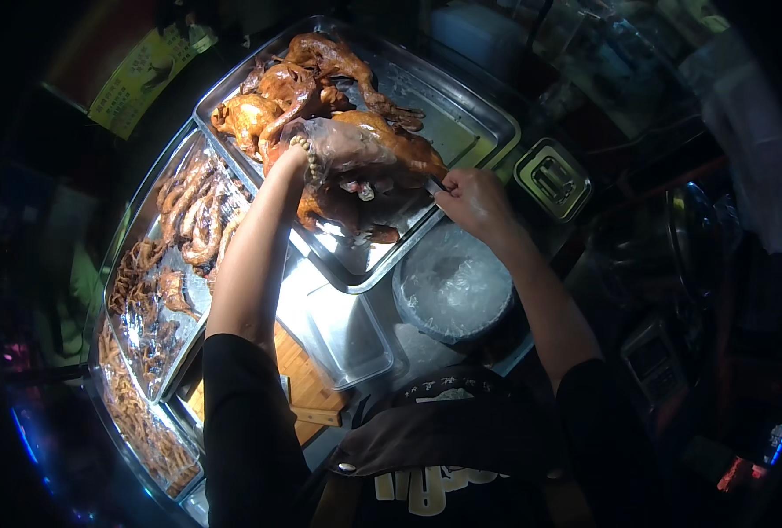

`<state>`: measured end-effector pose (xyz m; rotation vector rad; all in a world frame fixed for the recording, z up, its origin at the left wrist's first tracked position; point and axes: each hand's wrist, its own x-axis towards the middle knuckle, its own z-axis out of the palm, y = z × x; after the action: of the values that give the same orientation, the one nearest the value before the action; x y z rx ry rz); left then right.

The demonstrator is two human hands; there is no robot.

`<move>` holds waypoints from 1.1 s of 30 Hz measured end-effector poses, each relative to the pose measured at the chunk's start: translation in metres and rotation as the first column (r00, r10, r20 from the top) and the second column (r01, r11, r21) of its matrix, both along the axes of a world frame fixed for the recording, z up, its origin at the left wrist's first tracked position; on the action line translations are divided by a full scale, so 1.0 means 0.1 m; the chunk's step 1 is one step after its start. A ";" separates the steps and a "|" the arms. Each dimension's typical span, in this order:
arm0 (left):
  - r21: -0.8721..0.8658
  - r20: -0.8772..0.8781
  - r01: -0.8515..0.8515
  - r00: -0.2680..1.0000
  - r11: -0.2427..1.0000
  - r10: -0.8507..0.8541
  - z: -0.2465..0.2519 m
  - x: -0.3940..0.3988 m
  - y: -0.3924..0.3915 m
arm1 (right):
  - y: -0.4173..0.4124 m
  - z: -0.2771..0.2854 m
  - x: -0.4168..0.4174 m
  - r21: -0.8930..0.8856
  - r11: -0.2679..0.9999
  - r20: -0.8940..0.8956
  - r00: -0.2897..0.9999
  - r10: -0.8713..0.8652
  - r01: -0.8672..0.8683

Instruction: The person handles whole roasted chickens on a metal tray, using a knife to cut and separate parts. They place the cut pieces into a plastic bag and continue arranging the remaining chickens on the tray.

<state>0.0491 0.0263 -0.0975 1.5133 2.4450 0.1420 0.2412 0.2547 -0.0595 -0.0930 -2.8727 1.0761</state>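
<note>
My left hand (348, 145), in a clear plastic glove with a bead bracelet at the wrist, grips a glossy brown roast duck (407, 148) in a deep metal tray (355, 287). The palm side and fingertips are partly hidden. By the tray's right rim, my bare right hand (473, 201) is closed on a small metal tool (436, 187), perhaps a blade, at the narrow end of that bird. Its full shape is hidden by my fingers. More roast poultry (252, 119) is heaped at the tray's far left, and a darker piece (328, 208) lies below my left hand.
Left of the tray, braised necks (200, 218) and smaller pieces (143, 297) lie under clear film. Nearer me are a bagged round tub (457, 284), a clear plastic box (351, 336) and a wooden board (312, 376). A lidded metal container (552, 178) stands right.
</note>
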 end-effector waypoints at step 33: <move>-0.111 -0.067 -0.042 0.997 0.993 0.035 0.11 0.03 0.16 | -0.05 -0.04 0.00 0.072 0.997 -0.081 0.997 -0.019 0.025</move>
<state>0.0525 0.0426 -0.0863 1.4452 2.4880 -0.0374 0.2408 0.2495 -0.0631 -0.0752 -2.8288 0.9473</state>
